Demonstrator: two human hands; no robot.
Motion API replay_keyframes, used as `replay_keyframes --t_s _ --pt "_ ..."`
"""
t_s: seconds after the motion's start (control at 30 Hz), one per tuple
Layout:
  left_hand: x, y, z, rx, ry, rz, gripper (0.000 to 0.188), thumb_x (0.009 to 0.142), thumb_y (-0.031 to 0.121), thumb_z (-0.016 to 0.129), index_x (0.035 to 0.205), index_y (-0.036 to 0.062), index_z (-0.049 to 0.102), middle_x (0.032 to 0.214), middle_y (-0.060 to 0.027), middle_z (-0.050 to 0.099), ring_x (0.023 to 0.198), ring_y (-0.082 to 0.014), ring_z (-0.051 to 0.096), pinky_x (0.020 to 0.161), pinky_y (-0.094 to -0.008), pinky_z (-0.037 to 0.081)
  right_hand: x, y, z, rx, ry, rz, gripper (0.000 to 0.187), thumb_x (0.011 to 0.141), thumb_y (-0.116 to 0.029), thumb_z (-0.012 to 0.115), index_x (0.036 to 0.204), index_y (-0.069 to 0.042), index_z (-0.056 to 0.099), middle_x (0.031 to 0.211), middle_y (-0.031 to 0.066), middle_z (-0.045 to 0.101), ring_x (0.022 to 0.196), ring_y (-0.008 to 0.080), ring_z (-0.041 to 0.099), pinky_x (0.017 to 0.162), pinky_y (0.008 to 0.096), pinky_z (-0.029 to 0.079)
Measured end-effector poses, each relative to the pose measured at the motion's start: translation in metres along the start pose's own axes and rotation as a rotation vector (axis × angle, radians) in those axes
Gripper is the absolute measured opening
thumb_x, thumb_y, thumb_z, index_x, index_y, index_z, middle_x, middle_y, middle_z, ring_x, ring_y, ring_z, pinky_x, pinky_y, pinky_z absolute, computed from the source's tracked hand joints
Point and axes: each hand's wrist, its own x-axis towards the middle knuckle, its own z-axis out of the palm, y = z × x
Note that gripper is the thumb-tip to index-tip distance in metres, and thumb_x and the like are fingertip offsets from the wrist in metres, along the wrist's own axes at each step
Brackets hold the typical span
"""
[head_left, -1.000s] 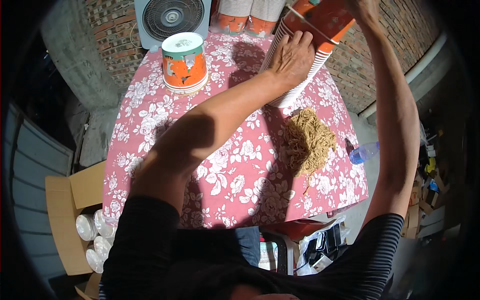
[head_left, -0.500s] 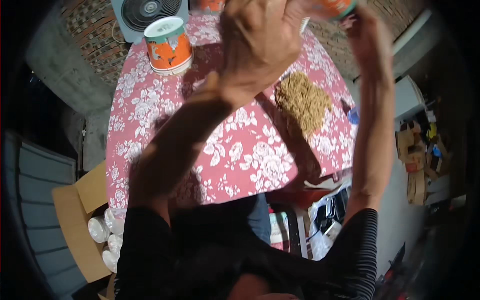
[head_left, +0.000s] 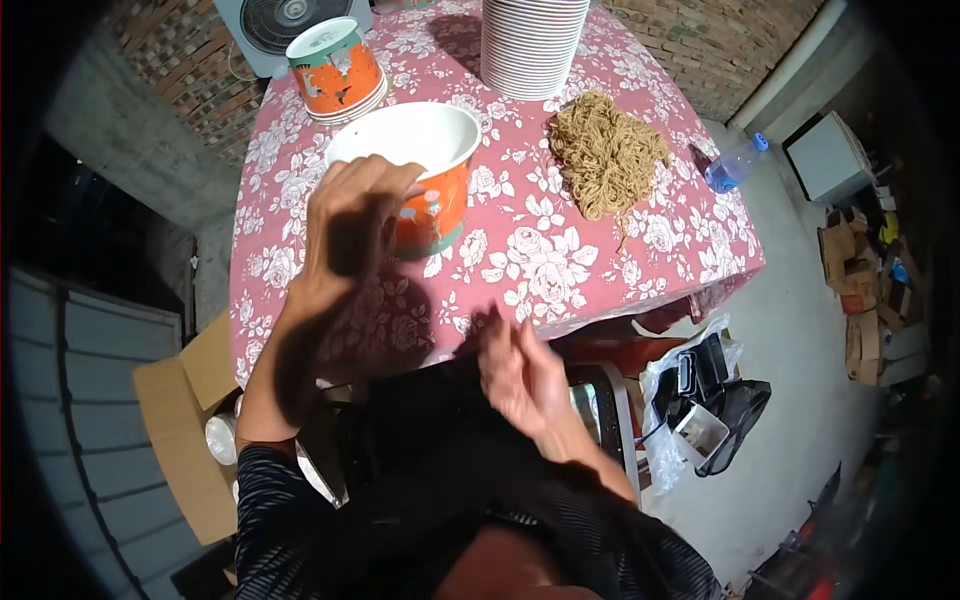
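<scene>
An orange paper tub (head_left: pixel 450 205) with a white inside stands upright on the table, its mouth facing up and its green base down. My left hand (head_left: pixel 350 215) is at its near left rim, fingers curled over the edge; the thumb's grip is partly hidden. Low at the table's front edge, my right hand (head_left: pixel 525 380) is slightly blurred, fingers extended, with nothing visible in it. Beyond the tub, a tall stack of white-rimmed tubs (head_left: pixel 532 50) rises at the table's far side. A tangled heap of tan yarn-like strands (head_left: pixel 608 155) lies to the right.
Upside-down orange tubs (head_left: pixel 340 80) sit nested at the far left, by a grey fan (head_left: pixel 290 15). A plastic bottle (head_left: pixel 735 165) is near the right edge of the flowered tablecloth (head_left: pixel 540 270). An open carton (head_left: pixel 180 430) stands lower left; a bag of odds and ends (head_left: pixel 700 400) lies lower right.
Both hands have come down and back from the far side of the table. An orange tub now stands in front of me by my left hand, and the right hand has drawn back to the front edge.
</scene>
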Motion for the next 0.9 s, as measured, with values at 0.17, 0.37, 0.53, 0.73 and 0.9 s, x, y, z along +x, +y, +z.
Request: replay_keyframes --t_s 0.17,0.37,0.53,0.73,0.9 --pt "-0.009 0.004 0.0 -0.097 -0.085 0.011 0.038 0.079 0.001 0.077 0.115 0.0082 0.067 0.083 -0.0094 0.064 0.079 -0.0313 0.064 0.076 -0.0401 0.048 -0.065 0.008 -0.099 0.102 -0.098 0.044 0.044 0.11 -0.052 0.04 0.1 -0.012 0.056 0.076 -0.0022 0.038 0.057 0.0086 0.037 0.048 0.0221 0.034" --pt "-0.018 0.002 -0.001 -0.055 -0.012 -0.005 0.045 0.078 0.008 0.079 0.12 0.0036 0.065 0.119 -0.0192 0.067 0.115 -0.0409 0.062 0.104 -0.0508 0.045 -0.006 0.034 -0.118 -0.218 -0.089 0.089 0.036 0.11 -0.041 0.048 0.092 -0.01 0.05 0.07 -0.0017 0.042 0.053 0.0093 0.039 0.046 0.0247 0.034" --pt "-0.043 -0.016 -0.001 0.012 -0.028 -0.026 0.042 0.078 0.015 0.082 0.116 0.0028 0.066 0.121 -0.0184 0.067 0.119 -0.0416 0.061 0.105 -0.0528 0.045 0.034 -0.01 -0.027 -0.969 -0.167 -0.248 0.026 0.103 -0.016 0.058 0.084 0.001 0.061 0.077 0.0087 0.065 0.055 0.0146 0.059 0.056 0.0267 0.05" --pt "-0.053 -0.009 0.01 -0.019 0.042 -0.066 0.03 0.087 0.018 0.076 0.111 0.0045 0.067 0.119 -0.0166 0.067 0.117 -0.0407 0.062 0.105 -0.055 0.045 0.084 -0.186 0.084 -1.802 0.395 -1.329 0.033 0.097 -0.034 0.075 0.108 -0.003 0.076 0.078 0.0017 0.07 0.061 0.0106 0.058 0.058 0.0257 0.047" --pt "-0.053 0.0 0.016 -0.123 0.139 -0.096 0.037 0.083 0.008 0.078 0.117 0.0033 0.064 0.12 -0.0167 0.065 0.118 -0.0405 0.061 0.109 -0.0552 0.044 0.146 -0.249 0.108 -2.388 0.952 -1.045 0.054 0.088 -0.061 0.074 0.081 -0.008 0.08 0.057 0.0078 0.066 0.05 0.0166 0.058 0.053 0.0379 0.045"
